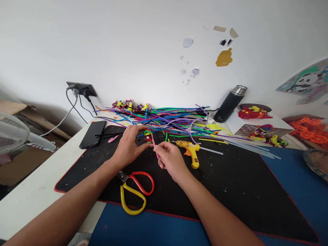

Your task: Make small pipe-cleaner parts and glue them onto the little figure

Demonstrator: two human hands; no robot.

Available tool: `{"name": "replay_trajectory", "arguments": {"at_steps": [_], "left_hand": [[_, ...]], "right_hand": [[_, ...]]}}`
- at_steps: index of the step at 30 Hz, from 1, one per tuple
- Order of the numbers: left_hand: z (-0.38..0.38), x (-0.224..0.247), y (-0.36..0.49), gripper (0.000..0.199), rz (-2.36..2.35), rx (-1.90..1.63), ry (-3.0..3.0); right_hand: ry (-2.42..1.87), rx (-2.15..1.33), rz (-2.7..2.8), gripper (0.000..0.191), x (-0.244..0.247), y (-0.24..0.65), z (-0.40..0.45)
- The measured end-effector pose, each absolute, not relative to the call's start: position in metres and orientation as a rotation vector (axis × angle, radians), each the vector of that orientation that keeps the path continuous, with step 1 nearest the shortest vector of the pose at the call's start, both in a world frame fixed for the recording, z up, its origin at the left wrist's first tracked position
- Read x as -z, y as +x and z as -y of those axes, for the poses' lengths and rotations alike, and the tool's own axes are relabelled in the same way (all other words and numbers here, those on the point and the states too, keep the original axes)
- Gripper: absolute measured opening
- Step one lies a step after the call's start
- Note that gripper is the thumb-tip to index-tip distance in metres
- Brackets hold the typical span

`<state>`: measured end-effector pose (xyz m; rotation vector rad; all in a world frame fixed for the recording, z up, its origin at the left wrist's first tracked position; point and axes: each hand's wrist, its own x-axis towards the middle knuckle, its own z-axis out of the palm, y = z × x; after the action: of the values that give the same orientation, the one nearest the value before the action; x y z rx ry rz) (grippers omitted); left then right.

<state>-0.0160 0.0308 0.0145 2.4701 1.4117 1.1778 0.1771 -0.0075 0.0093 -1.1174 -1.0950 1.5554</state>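
My left hand (130, 145) holds a small red and green figure (148, 137) between thumb and fingers, over the black mat (217, 191). A pink pipe cleaner (154, 141) rises from the pinched fingers of my right hand (167, 157) and meets the figure's right side. Just right of my right hand lies a yellow glue gun (191, 150), with a clear glue stick out of its back. Scissors (137, 193) with one red and one yellow handle lie below my hands, their blades partly hidden by my left wrist.
Many coloured pipe cleaners (174, 119) lie along the wall, with small finished figures (129, 105) behind them. A black phone (93, 134) is at the left. A dark bottle (229, 104) stands tilted beside a white box (256, 126). An orange pile (309, 131) sits far right.
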Motion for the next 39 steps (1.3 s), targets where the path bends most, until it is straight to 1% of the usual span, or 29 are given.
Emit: {"name": "replay_trajectory", "arguments": {"at_steps": [22, 26, 28, 34, 36, 39], "left_hand": [[-0.03, -0.013, -0.016, 0.044, -1.408, -1.152, 2.47], [-0.032, -0.012, -0.017, 0.046, -1.413, -1.139, 2.463], [-0.034, -0.009, -0.018, 0.048, -1.436, -1.082, 2.467], [-0.041, 0.014, -0.022, 0.044, -1.487, -0.727, 2.546], [-0.043, 0.019, -0.023, 0.046, -1.503, -0.697, 2.54], [-0.043, 0.015, -0.024, 0.053, -1.441, -0.764, 2.533]], "right_hand": [[-1.101, -1.559, 1.104, 0.025, -0.007, 0.175, 0.008], [-1.099, -1.538, 1.078, 0.026, -0.009, 0.177, 0.007], [-1.108, -1.521, 1.055, 0.026, -0.01, 0.179, 0.006], [-1.107, -1.525, 1.045, 0.028, -0.006, 0.181, 0.001], [-1.1, -1.549, 1.08, 0.028, -0.004, 0.18, 0.002], [-1.106, -1.539, 1.145, 0.027, -0.004, 0.179, 0.004]]}}
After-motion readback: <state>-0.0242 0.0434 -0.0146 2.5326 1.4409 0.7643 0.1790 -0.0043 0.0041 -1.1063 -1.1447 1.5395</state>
